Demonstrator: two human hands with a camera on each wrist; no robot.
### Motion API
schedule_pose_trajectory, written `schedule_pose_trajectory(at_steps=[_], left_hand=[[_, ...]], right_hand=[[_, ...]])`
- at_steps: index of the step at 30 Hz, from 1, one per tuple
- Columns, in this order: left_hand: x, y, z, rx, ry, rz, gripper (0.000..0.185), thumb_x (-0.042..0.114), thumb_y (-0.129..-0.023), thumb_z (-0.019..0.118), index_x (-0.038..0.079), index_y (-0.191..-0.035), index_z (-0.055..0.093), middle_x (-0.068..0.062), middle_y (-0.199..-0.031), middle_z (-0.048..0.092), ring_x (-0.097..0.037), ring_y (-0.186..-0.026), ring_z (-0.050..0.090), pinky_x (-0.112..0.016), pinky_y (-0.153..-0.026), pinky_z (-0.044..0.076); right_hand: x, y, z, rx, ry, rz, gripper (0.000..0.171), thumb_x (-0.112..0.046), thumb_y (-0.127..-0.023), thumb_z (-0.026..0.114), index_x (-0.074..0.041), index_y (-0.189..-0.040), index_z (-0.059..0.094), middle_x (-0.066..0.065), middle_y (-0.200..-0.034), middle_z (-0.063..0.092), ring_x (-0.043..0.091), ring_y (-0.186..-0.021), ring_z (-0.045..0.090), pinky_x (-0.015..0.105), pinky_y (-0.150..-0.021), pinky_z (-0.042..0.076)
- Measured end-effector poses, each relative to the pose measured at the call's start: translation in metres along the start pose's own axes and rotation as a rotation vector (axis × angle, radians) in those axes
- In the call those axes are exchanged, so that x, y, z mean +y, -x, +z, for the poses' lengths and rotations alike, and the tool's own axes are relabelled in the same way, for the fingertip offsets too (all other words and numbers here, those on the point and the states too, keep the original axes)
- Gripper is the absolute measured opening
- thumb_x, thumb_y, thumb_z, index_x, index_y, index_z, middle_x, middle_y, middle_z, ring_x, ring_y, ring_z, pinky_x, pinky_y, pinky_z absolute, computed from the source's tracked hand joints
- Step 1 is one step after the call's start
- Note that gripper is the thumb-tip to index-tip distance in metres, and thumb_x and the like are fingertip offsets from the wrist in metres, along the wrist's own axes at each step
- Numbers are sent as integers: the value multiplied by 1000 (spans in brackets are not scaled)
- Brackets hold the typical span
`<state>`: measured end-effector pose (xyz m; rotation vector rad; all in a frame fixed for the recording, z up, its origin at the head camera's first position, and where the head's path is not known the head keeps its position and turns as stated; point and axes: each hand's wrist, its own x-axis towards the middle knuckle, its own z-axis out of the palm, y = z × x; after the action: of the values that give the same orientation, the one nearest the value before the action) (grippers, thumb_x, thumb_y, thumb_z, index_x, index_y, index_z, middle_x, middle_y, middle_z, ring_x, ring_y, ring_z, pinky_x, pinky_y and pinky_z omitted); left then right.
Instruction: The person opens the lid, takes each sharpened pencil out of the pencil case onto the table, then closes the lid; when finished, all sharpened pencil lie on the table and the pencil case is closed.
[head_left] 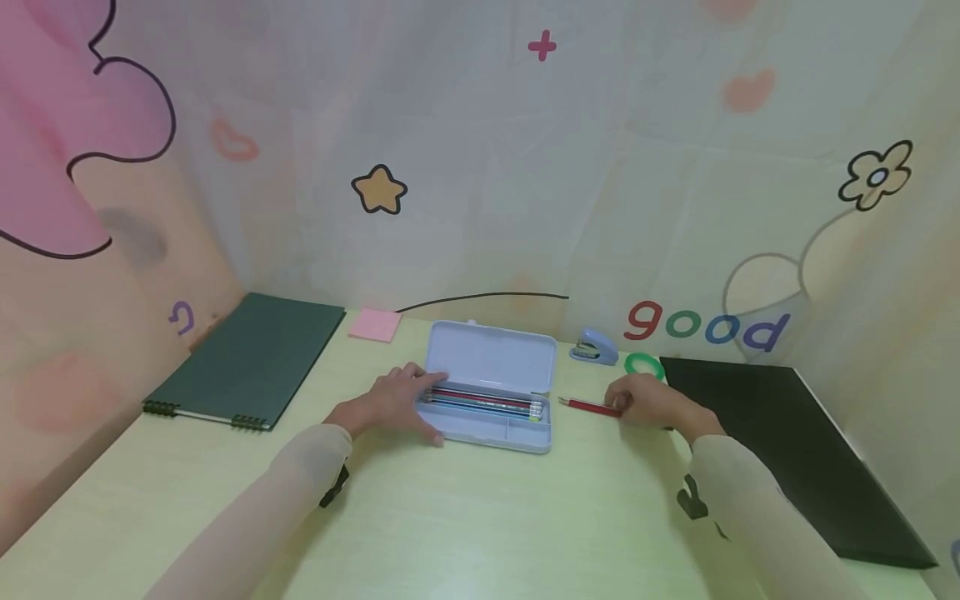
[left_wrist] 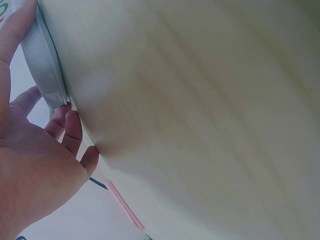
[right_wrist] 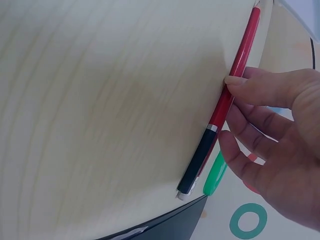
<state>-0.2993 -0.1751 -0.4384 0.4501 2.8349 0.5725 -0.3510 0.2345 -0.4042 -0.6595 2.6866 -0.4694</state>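
A pale blue pencil case [head_left: 491,333] lies with its lid raised, several pencils [head_left: 480,402] side by side in its back compartment. My left hand [head_left: 390,406] holds the case's left end, thumb at the front corner and fingers at the hinge side; the left wrist view shows its fingertips [left_wrist: 72,122] at the grey-looking case end [left_wrist: 45,60]. To the right of the case, my right hand [head_left: 641,400] pinches a red pen [head_left: 592,407] low over the table. The right wrist view shows the pen's [right_wrist: 242,55] black rear part beyond a silver band, a thin red strip beside it.
Behind the right hand stand a light blue stapler [head_left: 595,347] and a green ring of tape [head_left: 643,361]. A black flat board [head_left: 780,450] lies at right. On the left are a dark green spiral notebook [head_left: 255,354] and pink sticky notes [head_left: 375,325]. A printed curtain [head_left: 480,208] hangs behind.
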Motion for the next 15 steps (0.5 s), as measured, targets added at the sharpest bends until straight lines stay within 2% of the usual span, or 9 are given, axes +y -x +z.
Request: schedule_pose_trajectory(at_steps=[7, 15], left_hand=[[0, 0, -1, -1, -11, 1, 102, 58, -70, 84, 25, -155, 38, -14, -143, 42, -30, -121, 41, -50, -104, 37], [1, 2, -2, 1, -28, 8, 102, 58, -70, 84, 25, -155, 37, -14, -142, 43, -31, -120, 42, -51, -104, 38]], right_hand=[[-2, -3, 1, 7, 19, -35, 21, 5, -85, 68, -8, -101, 72, 4, -89, 67, 20, -86, 56, 41, -84, 53], [-1, -2, 3, 10, 15, -21, 21, 4, -86, 69, -8, -103, 72, 3, -91, 68, 20, -87, 57, 43, -87, 54]])
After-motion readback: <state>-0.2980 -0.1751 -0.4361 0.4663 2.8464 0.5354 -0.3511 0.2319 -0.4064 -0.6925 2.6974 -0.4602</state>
